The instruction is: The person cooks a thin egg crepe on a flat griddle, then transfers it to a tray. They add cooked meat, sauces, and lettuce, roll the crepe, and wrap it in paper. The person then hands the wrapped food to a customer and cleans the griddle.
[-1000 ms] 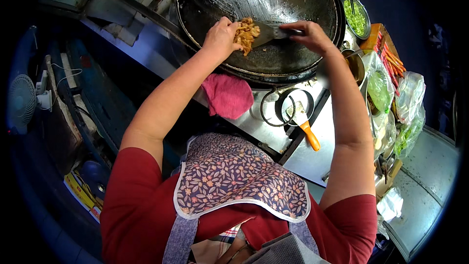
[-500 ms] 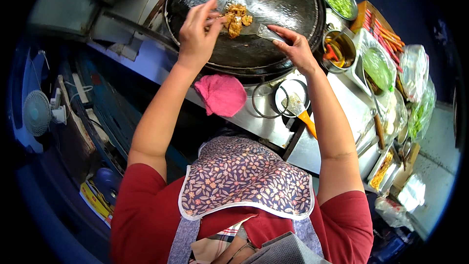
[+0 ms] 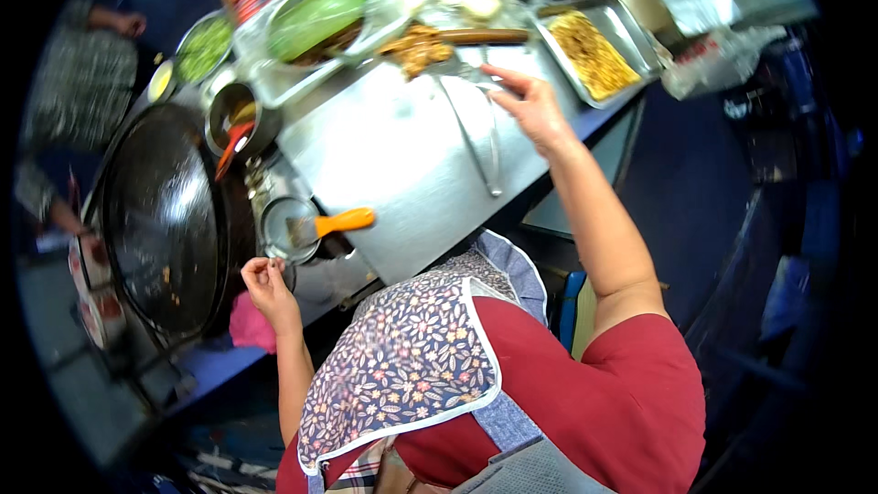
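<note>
My right hand is stretched over the steel counter, its fingers round the end of a metal scraper. Browned pieces of food lie at the blade end. Below that hand, metal tongs rest on the counter. My left hand is at the counter's near edge with its fingertips drawn together; whether anything is between them is hidden. Just beyond it stands a small round bowl with an orange-handled spatula across it.
A large black griddle lies left, beside a pot with a red-handled tool. A pink cloth is near my left wrist. Farther back are a tray of yellow-brown food, chopped greens and a green-covered container. Another person's arm shows far left.
My body has turned right, away from the griddle. The right hand has carried the scraper and browned food over the counter; the left hand has left the food and dropped to the counter's near edge.
</note>
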Demonstrator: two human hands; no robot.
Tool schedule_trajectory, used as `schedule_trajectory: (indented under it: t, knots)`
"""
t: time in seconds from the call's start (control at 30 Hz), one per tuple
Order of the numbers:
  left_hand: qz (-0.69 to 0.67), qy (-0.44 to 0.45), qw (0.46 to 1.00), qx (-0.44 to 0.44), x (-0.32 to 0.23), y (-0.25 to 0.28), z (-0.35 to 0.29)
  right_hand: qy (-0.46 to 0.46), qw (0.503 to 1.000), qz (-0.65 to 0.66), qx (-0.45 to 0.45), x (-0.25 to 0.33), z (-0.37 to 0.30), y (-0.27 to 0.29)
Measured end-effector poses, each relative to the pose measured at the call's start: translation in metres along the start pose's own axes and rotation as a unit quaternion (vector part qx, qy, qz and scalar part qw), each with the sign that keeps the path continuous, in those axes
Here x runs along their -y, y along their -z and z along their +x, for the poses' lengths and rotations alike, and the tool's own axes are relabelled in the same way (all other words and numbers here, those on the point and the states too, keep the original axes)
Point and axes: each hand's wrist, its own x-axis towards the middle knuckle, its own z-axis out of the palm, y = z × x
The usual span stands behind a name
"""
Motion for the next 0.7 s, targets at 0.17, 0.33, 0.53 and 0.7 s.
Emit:
schedule_trajectory:
  t: [0.17,0.33,0.53,0.7]
  knots:
    - [0.011,0.0,0.993,0.118,-0.032,-0.07,0.012,-0.073,0.945,-0.179,-0.264,-0.081,-0.005,0.191]
    - [0.033,-0.002,0.983,0.183,-0.062,-0.115,0.004,-0.148,0.862,-0.348,-0.338,-0.122,0.031,0.246]
    - [0.125,-0.002,0.976,0.177,-0.079,-0.114,-0.009,-0.113,0.812,-0.46,-0.34,-0.137,0.049,0.246]
    - [0.133,0.017,0.976,0.17,-0.073,-0.111,-0.015,-0.003,0.758,-0.543,-0.361,-0.144,0.038,0.262]
